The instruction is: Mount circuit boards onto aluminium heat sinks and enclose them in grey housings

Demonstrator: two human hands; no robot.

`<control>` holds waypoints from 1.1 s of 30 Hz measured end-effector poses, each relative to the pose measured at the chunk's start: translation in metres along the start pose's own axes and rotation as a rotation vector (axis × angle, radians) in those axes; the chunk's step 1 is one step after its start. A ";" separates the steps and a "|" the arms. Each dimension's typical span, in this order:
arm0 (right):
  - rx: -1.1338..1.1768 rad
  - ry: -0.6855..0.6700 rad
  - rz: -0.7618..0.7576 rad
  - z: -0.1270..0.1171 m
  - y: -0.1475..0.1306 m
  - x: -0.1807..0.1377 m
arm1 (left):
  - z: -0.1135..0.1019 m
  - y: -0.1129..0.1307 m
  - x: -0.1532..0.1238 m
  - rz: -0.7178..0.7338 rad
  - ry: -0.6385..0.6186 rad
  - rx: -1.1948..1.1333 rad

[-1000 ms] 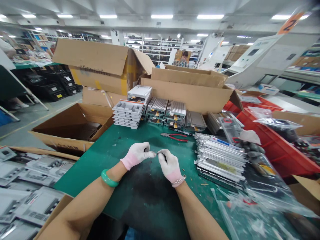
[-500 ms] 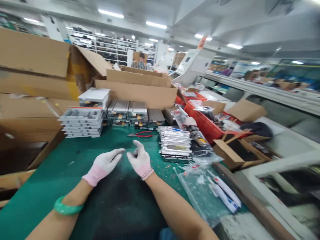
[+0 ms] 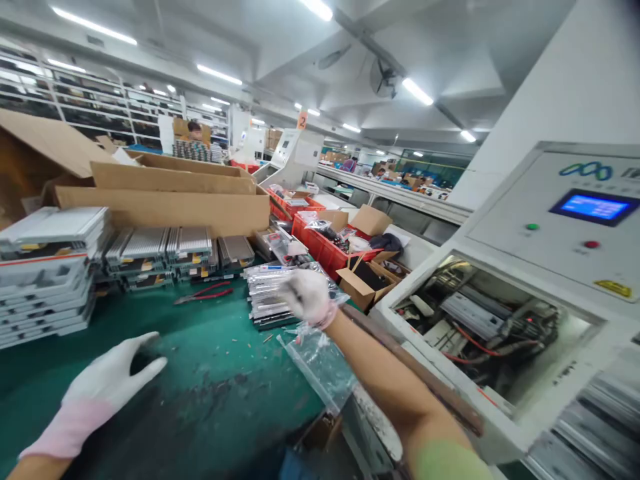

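Note:
Both of my hands wear white gloves. My left hand (image 3: 107,383) rests low on the green mat (image 3: 210,387) at the left, fingers stretched out and apart, holding nothing. My right hand (image 3: 307,297) reaches out to the right, over a stack of flat silver parts (image 3: 267,300) and the clear plastic bags (image 3: 320,360) at the mat's right edge. It is smeared by motion, so I cannot make out its fingers or whether it holds anything.
Red-handled pliers (image 3: 205,292) lie on the mat. Grey tray stacks (image 3: 47,273) stand at left, finned metal parts (image 3: 165,250) and open cardboard boxes (image 3: 165,197) behind. Red bins (image 3: 325,250) sit to the right. A white machine (image 3: 525,280) with a blue screen stands at right.
My view has swung to the right. My hands, pinched together over a small part a second ago, have come apart; the right one has reached out toward the silver stack and bags.

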State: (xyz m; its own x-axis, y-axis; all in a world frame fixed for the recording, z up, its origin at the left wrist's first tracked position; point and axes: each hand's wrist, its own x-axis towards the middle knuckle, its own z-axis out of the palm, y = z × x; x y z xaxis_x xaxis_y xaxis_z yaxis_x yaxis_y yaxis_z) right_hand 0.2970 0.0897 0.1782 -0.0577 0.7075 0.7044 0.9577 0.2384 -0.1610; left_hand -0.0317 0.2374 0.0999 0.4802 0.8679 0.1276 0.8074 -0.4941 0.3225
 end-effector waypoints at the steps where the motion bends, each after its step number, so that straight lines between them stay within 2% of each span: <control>1: -0.151 -0.006 0.121 -0.021 0.026 -0.008 | 0.001 -0.001 0.001 -0.001 0.017 0.014; 3: -0.480 -0.053 0.482 -0.061 0.078 -0.027 | 0.004 -0.006 0.005 0.007 0.048 0.028; 4: -0.550 -0.041 0.595 -0.079 0.102 -0.038 | 0.007 -0.009 0.007 0.013 0.061 0.030; 7: -0.649 -0.067 0.791 -0.114 0.161 -0.075 | 0.019 -0.023 0.014 0.031 0.065 0.015; 10: -0.681 -0.160 0.942 -0.122 0.200 -0.106 | 0.027 -0.032 0.019 0.048 0.067 0.023; 13: -0.671 -0.263 1.015 -0.109 0.226 -0.122 | 0.022 -0.024 0.015 0.018 0.087 0.052; 19: -0.638 -0.411 1.066 -0.081 0.254 -0.121 | -0.002 0.020 -0.003 -0.118 0.077 0.098; 24: -0.621 -0.430 1.138 -0.075 0.263 -0.120 | -0.006 0.028 -0.009 -0.129 0.079 0.160; 28: -0.589 -0.365 1.173 -0.079 0.262 -0.125 | -0.005 0.026 -0.009 -0.091 0.075 0.183; 33: -0.479 -0.153 1.163 -0.088 0.257 -0.128 | -0.002 0.023 -0.010 -0.039 0.089 0.186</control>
State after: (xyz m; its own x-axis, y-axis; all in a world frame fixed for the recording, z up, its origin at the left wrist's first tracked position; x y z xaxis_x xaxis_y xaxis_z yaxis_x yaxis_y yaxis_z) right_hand 0.5749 0.0017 0.1075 0.8827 0.4135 0.2233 0.4681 -0.8153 -0.3409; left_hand -0.0191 0.2171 0.1081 0.4222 0.8835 0.2030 0.8779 -0.4543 0.1516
